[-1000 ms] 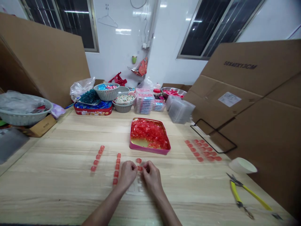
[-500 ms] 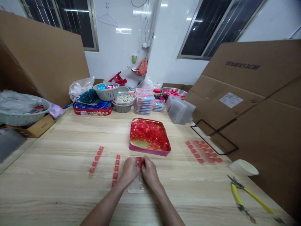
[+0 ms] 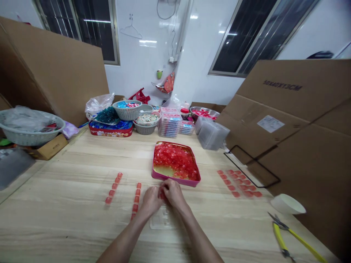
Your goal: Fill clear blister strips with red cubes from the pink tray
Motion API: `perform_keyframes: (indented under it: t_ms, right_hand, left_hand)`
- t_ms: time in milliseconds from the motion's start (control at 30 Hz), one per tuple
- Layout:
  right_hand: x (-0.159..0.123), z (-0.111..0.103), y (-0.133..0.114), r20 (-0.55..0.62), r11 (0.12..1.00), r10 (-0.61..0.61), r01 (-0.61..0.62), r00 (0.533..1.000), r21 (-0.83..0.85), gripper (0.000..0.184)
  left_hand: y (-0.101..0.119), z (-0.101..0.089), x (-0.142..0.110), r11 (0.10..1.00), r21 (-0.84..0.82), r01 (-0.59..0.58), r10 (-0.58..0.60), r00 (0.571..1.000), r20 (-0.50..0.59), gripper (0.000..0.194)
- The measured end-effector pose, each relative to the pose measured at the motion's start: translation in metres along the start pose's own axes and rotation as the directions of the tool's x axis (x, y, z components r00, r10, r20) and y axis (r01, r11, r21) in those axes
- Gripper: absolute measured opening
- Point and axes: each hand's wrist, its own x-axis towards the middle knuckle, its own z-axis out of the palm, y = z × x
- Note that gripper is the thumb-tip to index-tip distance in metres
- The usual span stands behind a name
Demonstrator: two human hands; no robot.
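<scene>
My left hand (image 3: 152, 199) and my right hand (image 3: 173, 193) meet over a clear plastic tray (image 3: 160, 223) lying flat on the table. Both are closed, fingertips together. Between them shows a small red translucent piece (image 3: 162, 195), pinched by the right fingers; what the left fingers hold is hidden. Left of my hands lies a clear strip with a column of red square pieces (image 3: 136, 199). Another such column (image 3: 114, 188) is farther left. Just beyond my hands stands a pink-rimmed tin (image 3: 176, 179) heaped with loose red translucent pieces (image 3: 175, 157).
At right lie clear sheets with red pieces (image 3: 239, 182), a black wire frame (image 3: 252, 166), a white tape roll (image 3: 287, 204) and yellow-handled pliers (image 3: 282, 233). Baskets (image 3: 127, 111), stacked clear boxes (image 3: 169, 126) and plastic containers (image 3: 212, 135) line the back. Cardboard (image 3: 274, 95) rises at right.
My right hand has moved slightly up and left, its fingers now over the red pieces between my hands. My left hand stays in nearly the same place. The view has tilted slightly.
</scene>
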Motion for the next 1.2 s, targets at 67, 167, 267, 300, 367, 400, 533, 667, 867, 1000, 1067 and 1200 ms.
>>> perform_keyframes:
  t_ms: [67,167,267,300,367,400,533,667,867,1000,1067,1200]
  right_hand:
    - [0.001,0.001,-0.004,0.025,0.999,-0.03,0.03,0.999,-0.038,0.026]
    - [-0.001,0.0,-0.008,0.06,0.994,-0.072,0.076,0.996,-0.073,0.026]
    - [-0.004,0.0,-0.006,0.083,0.991,-0.108,0.114,0.991,-0.073,0.028]
    - [-0.004,0.0,-0.005,0.09,0.99,-0.118,0.124,0.989,-0.067,0.028]
    - [-0.003,0.001,-0.004,0.108,0.988,-0.139,0.145,0.984,-0.05,0.027]
    - [-0.003,0.001,-0.003,0.119,0.987,-0.15,0.155,0.982,-0.039,0.025]
    - [0.001,-0.002,0.001,0.159,0.982,-0.191,0.186,0.969,0.042,0.023]
    - [0.001,-0.004,0.018,0.122,0.969,-0.165,0.138,0.979,0.204,0.023]
    - [0.002,0.009,0.031,0.059,0.953,-0.051,0.031,0.997,0.302,0.02]
    - [0.005,0.013,0.018,0.048,0.973,-0.07,0.057,0.996,0.225,0.025]
    - [0.004,0.014,0.009,0.05,0.983,-0.08,0.07,0.996,0.172,0.026]
    - [0.004,0.005,-0.001,0.076,0.989,-0.117,0.109,0.99,0.104,0.023]
  left_hand:
    - [-0.002,0.001,0.001,1.0,-0.015,-0.024,0.024,1.0,0.009,0.023]
    - [-0.005,0.003,0.002,0.999,-0.034,-0.043,0.044,0.999,0.014,0.026]
    - [-0.005,0.003,0.003,0.998,-0.04,-0.041,0.042,0.999,0.01,0.026]
    - [-0.005,0.003,0.003,0.998,-0.04,-0.041,0.041,0.999,0.009,0.026]
    - [-0.005,0.002,0.003,0.998,-0.036,-0.046,0.047,0.999,0.012,0.025]
    - [-0.005,0.002,0.003,0.998,-0.033,-0.051,0.051,0.999,0.015,0.025]
    - [-0.007,-0.001,0.001,0.998,-0.022,-0.06,0.06,0.998,0.024,0.023]
    - [-0.01,-0.001,0.0,0.999,-0.011,-0.039,0.039,0.999,0.019,0.023]
    - [-0.012,-0.002,-0.001,1.0,-0.003,-0.014,0.015,0.999,0.042,0.02]
    - [-0.01,-0.003,-0.001,0.999,-0.008,-0.033,0.034,0.998,0.055,0.022]
    - [-0.011,-0.002,0.0,0.999,-0.007,-0.05,0.05,0.997,0.055,0.023]
    - [-0.015,0.0,0.002,0.998,-0.011,-0.069,0.069,0.996,0.049,0.021]
